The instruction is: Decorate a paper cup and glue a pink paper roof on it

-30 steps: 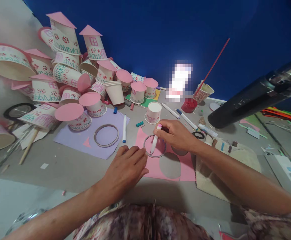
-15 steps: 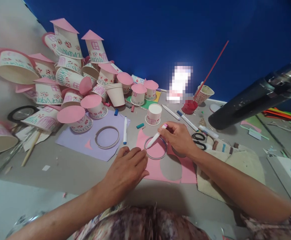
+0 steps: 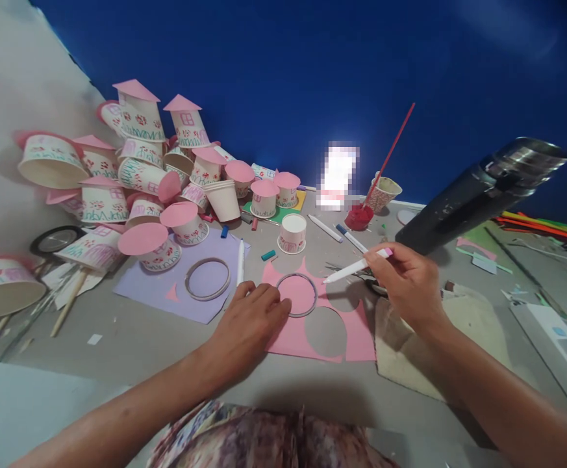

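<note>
In the head view, I saw that the right hand had moved the white plastic marker with a pink end out of the thin grey ring, to its right side, over the pink paper sheet with a round hole. This hand was pinched closed around the marker. The left hand stayed rather flat, fingers loosely bent upon the ring's left edge; the ring lay on the sheet, on the grey counter. I judged that the marking was paused or finished.
</note>
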A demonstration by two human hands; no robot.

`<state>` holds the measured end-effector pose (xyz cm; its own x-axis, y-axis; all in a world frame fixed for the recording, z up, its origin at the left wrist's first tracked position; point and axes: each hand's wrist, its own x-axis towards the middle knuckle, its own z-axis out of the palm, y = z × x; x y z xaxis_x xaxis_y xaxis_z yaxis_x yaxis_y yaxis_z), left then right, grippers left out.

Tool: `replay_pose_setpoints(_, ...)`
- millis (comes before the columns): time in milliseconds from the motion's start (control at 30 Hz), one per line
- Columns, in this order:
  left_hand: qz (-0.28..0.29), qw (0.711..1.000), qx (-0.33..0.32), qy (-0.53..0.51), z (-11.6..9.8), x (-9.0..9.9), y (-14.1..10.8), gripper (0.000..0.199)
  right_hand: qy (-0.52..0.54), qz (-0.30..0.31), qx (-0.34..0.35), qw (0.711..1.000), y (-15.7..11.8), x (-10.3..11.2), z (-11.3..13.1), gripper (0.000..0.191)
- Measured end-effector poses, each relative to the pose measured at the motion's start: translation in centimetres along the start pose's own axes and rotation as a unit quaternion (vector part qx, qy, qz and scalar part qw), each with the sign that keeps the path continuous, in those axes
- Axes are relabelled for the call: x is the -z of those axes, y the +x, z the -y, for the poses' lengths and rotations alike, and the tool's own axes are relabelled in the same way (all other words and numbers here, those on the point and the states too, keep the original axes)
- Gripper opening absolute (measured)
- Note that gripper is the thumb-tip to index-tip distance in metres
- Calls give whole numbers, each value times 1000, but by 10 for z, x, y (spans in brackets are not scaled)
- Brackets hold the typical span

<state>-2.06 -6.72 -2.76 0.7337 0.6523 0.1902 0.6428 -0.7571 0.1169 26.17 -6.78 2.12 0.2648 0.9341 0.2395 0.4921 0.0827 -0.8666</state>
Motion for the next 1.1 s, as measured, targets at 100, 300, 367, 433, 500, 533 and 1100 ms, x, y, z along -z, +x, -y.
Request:
replay_pose_setpoints(100, -3, 1000, -30, 9, 4, 1, 7, 25, 23, 3, -13, 1000, -2, 3, -12, 24)
replay_pose_setpoints(300, -181, 980, 45, 68, 22, 46, -5, 25, 67, -24, -32, 997, 4, 6, -33, 24)
replay_pose_setpoints(367, -207, 967, 87, 120, 32, 61, -13, 18, 72, -37, -27, 996, 8, 9, -38, 25)
replay_pose_setpoints(433, -196, 958, 140, 157, 43, 67, -20, 22, 71, -47, -25, 996, 12, 11, -43, 24)
replay_pose_setpoints(500, -167, 957, 165, 172, 53, 66, -23, 29, 61, -48, -24, 997, 16, 12, -48, 24)
replay_pose_setpoints(533, -153, 958, 170, 173, 57, 63, -23, 31, 53, -45, -24, 997, 18, 12, -52, 24)
replay_pose_setpoints(1100, -17, 978, 200, 61, -15, 9, -19, 20, -196, 18, 78, 977, 27, 9, -76, 18)
